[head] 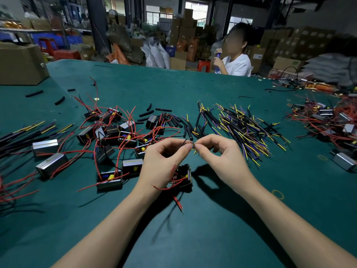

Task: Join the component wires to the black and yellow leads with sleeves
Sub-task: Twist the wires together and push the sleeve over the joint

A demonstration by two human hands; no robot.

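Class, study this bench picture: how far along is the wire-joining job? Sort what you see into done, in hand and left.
Done: nothing here can be confirmed as finished. In hand: the left hand and right hand pinch thin wire ends together above one component. Left: the heap of components with loose red wires, the pile of black and yellow leads, and loose black sleeves.
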